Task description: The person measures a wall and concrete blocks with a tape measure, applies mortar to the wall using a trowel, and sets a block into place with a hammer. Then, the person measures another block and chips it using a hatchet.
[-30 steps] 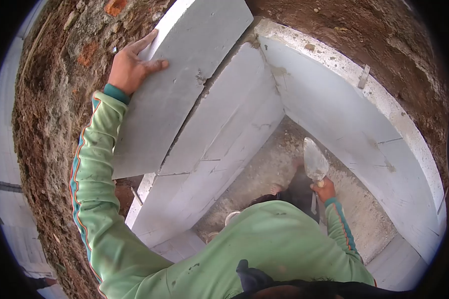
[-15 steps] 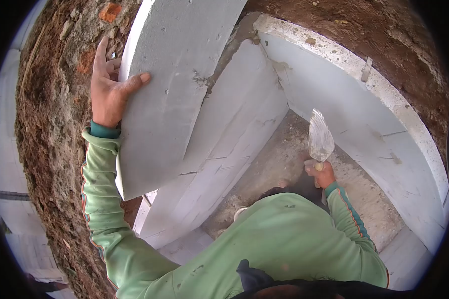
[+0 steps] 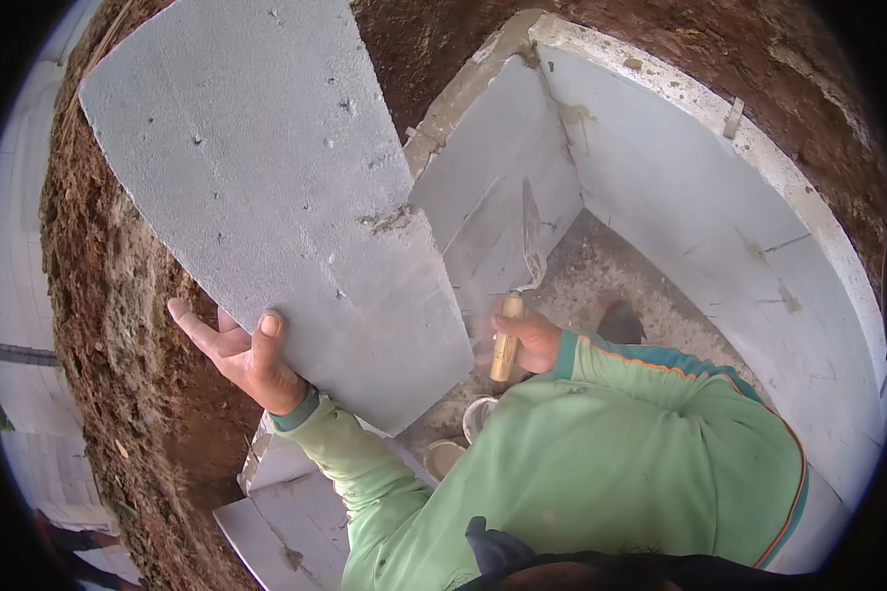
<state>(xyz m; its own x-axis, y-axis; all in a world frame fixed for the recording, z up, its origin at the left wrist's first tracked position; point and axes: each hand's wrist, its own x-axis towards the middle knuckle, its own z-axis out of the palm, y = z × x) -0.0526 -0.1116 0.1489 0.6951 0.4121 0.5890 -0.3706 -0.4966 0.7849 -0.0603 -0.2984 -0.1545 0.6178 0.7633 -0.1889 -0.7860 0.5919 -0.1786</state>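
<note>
The left hand point(image 3: 244, 357) grips the lower left edge of a large grey block point(image 3: 276, 197), with its thumb on the block's broad face and its forefinger spread out past the edge; the other fingers are partly hidden. The block leans at a slant across the upper left, in front of a wall point(image 3: 503, 138) whose top bears a band of mortar point(image 3: 448, 113). Whether the block rests on anything below cannot be told. The right hand point(image 3: 534, 342) is closed round the wooden handle of a trowel point(image 3: 508, 340), whose blade points up, seen nearly edge-on. This hand is just beside the block's lower right edge, and its blurred fingertips make it impossible to tell whether they touch it. Two round containers point(image 3: 444, 459) stand side by side below the block, next to the person's green shirt point(image 3: 601, 453). To the right, a second wall point(image 3: 680, 187) meets the first at a corner, with a small metal strip point(image 3: 734, 118) on its speckled top. Rough soil point(image 3: 138, 305) rises at the left, and gritty ground point(image 3: 695, 305) lies between the walls.
</note>
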